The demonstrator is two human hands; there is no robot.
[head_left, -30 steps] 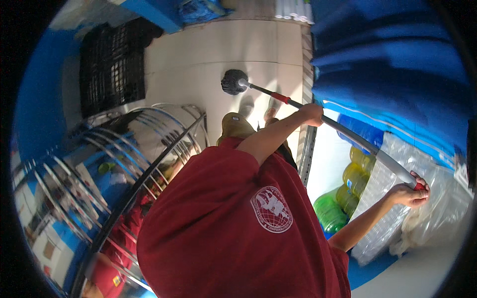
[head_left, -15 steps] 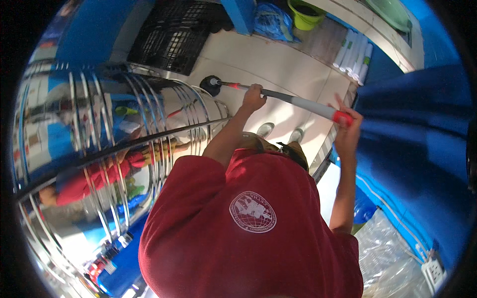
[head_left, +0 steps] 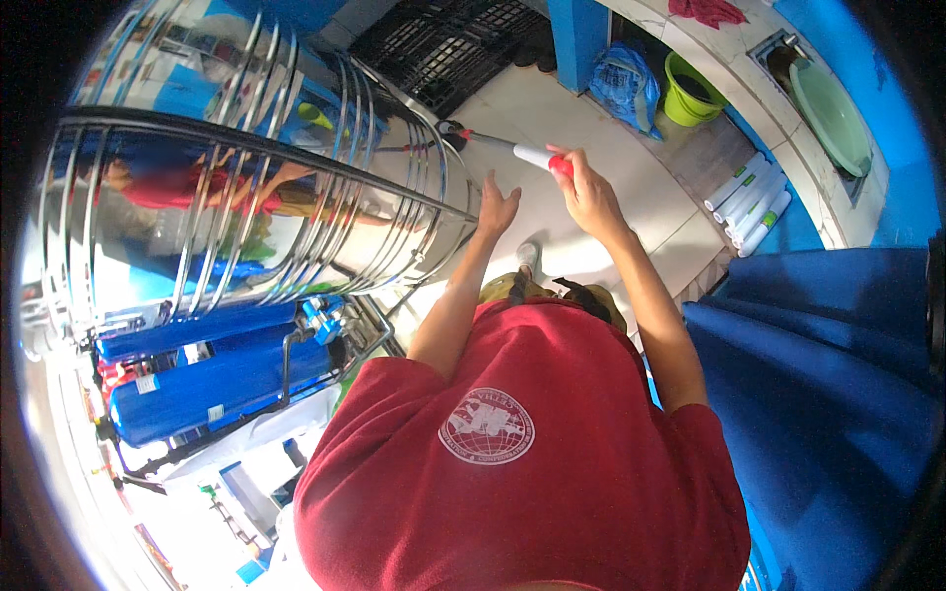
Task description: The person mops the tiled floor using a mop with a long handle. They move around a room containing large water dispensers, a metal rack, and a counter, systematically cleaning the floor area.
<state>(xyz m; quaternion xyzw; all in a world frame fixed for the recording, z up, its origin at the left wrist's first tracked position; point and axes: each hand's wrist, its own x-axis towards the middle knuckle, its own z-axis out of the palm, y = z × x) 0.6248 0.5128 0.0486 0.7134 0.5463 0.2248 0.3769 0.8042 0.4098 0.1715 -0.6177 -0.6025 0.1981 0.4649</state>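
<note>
A long pole [head_left: 533, 155] with a white section, a red end grip and a dark rounded head [head_left: 451, 135] stretches out ahead of me, over the tiled floor. My right hand [head_left: 588, 197] is closed around its red end. Beside the shiny steel tank, my left hand [head_left: 500, 209] is off the pole, fingers spread and holding nothing. The pole's head is close to the tank's far end, partly behind the metal rails; whether it touches the floor I cannot tell.
At left stands the steel tank [head_left: 394, 212] with curved rails, blue cylinders [head_left: 227, 379] below. Ahead lie a black plastic pallet [head_left: 434, 44], a blue bag [head_left: 627, 87] and a green bucket [head_left: 690, 91]. White rolls [head_left: 751, 202], a green basin [head_left: 830, 118] and blue curtain [head_left: 828, 394] are on the right.
My left hand has let go of the pole's middle and opened. My right hand, spread-fingered before, has closed on the red end. My view has turned and the pole now reaches farther ahead.
</note>
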